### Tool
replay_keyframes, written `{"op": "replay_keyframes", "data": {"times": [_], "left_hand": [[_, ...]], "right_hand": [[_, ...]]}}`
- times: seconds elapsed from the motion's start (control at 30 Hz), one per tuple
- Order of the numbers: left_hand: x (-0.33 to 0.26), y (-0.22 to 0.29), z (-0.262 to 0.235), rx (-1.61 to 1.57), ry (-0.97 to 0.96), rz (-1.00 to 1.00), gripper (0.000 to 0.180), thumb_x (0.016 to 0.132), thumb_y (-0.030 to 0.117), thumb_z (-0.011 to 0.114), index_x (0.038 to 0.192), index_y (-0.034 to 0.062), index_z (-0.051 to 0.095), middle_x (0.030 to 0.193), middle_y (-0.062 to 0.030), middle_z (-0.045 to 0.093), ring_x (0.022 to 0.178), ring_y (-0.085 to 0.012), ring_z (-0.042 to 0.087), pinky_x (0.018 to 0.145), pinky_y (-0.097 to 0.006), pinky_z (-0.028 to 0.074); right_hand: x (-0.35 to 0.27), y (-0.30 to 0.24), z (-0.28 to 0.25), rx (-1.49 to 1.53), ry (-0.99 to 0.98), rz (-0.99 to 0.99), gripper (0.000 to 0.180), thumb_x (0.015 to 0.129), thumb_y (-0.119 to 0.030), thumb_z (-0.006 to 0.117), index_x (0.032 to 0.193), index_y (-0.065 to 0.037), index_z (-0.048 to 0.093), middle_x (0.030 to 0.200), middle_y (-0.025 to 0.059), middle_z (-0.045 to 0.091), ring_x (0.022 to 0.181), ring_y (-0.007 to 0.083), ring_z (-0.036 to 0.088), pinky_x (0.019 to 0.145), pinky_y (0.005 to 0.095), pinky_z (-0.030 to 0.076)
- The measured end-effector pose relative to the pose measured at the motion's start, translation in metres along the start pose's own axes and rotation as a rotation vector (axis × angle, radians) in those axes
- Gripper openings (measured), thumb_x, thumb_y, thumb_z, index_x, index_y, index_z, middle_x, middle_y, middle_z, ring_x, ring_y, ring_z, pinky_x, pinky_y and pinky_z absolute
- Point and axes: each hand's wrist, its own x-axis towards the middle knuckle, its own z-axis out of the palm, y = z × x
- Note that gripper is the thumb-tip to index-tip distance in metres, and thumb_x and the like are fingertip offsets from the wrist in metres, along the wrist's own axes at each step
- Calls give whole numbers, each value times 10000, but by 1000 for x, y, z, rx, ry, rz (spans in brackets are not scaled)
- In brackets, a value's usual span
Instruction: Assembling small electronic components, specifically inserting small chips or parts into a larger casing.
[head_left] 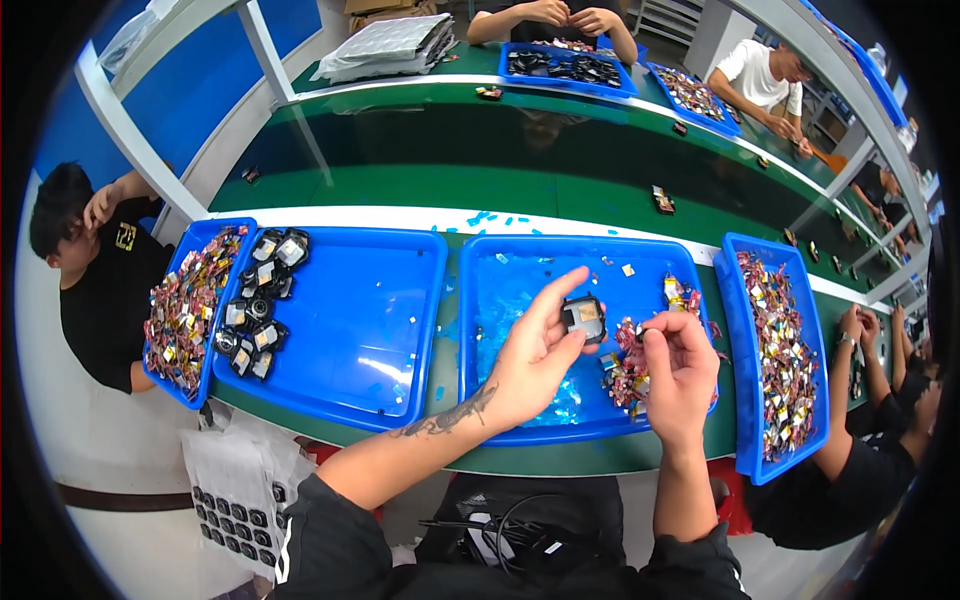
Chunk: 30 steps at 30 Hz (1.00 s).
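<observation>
Left hand (pixel 535 355) pinches a small black square module with a grey face (pixel 583 318) between thumb and fingers, held over the middle blue tray (pixel 480 330). Right hand (pixel 680 375) is curled, fingertips pinched on a tiny dark part (pixel 640 333) just beside the module; too small to tell what it is.

Feed stock: a small pile of loose foil-coloured parts (pixel 625 370) lies in the middle tray under the right hand, a few more near its far right corner (pixel 678 293). The rest of that tray floor shows only stray scraps.

Progress, as a judgement:
- Done pile: black modules (pixel 258 300) clustered at the left edge of the left-centre blue tray (pixel 400 330). They cover only a small share of it, most of the floor is bare.
- Left to do: far-left tray (pixel 190 305) and far-right tray (pixel 735 330) are both heaped with the same mixed small parts.
- So early in the batch, with one unit in hand mid-assembly.

A sheet of black modules in a bag (pixel 235 505) sits below the counter (pixel 560 460) edge at the left. Other people are working at the sides and across the green counter, their hands clear of these trays.
</observation>
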Motion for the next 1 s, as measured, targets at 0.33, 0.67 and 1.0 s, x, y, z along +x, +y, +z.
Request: {"op": "replay_keyframes", "data": {"times": [0.33, 0.67, 1.0], "left_hand": [[-1, -7, 2, -44, -42, -45, 512, 936, -59, 451, 1427, 7, 320, 1359, -150, 484, 1262, -199, 483, 1038, -325, 406], [-4, -4, 6, -8, -109, -36, 487, 937, -88, 442, 1408, -18, 339, 1411, -160, 431, 1294, -223, 457, 1070, -336, 383], [-5, 1, 8, 5, -146, -62, 457, 951, -82, 423, 1398, -40, 336, 1437, -183, 408, 1309, -246, 449, 1088, -353, 374]], "right_hand": [[1, -4, 12, -205, -141, 36, 182, 856, 36, 644, 1036, 34, 667, 895, 90, 665, 741, 101, 632, 616, 219, 522], [6, -15, 19, -343, -62, -27, 74, 780, 6, 718, 844, 2, 683, 709, 57, 655, 562, 88, 542, 499, 254, 409], [8, -16, 19, -456, -85, -61, 102, 737, -58, 754, 749, -49, 653, 644, 21, 615, 562, 142, 510, 612, 308, 395]]}}
